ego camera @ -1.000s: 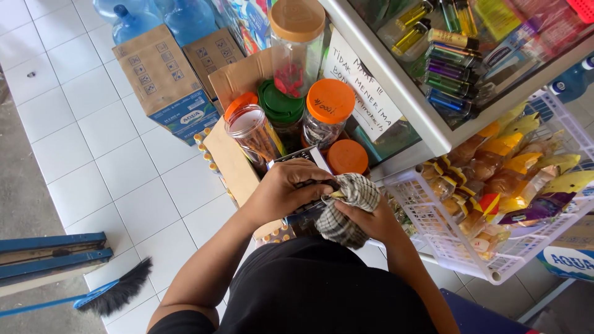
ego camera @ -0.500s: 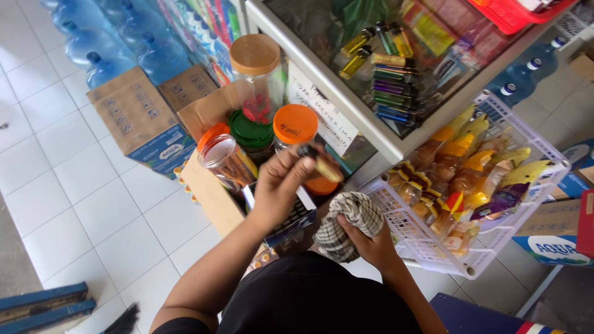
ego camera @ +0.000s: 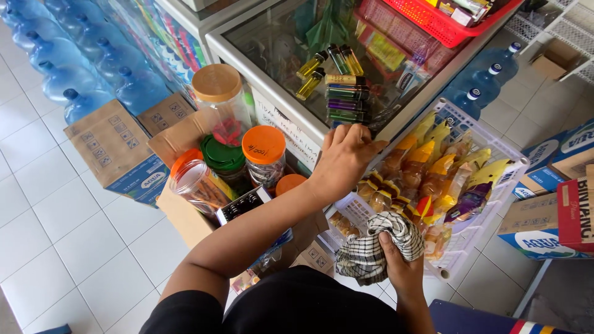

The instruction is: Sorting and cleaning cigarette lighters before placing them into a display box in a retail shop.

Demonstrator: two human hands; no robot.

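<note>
Currently, head view only. Left hand sits mid-frame, fingers curled over the front edge of the glass counter, knuckles up; can't tell if it grips anything underneath. Right hand is lower centre, closed around a checked cloth, which is bunched up and held just in front of the white basket.

Basket is right of centre, hung off the counter front, packed with yellow and orange sachets. Cloth overlaps its near corner; touching or not, can't tell.

Inside the counter, above the left hand: small bottles and a stack of lighters. Red tray on top at upper right.

Left of the left forearm: jars in an open carton — one with a tan lid, one with an orange lid, one green-lidded, one clear jar tipped on its side.

Upper left: blue water jugs on white tile floor, cardboard box beside them.
</note>
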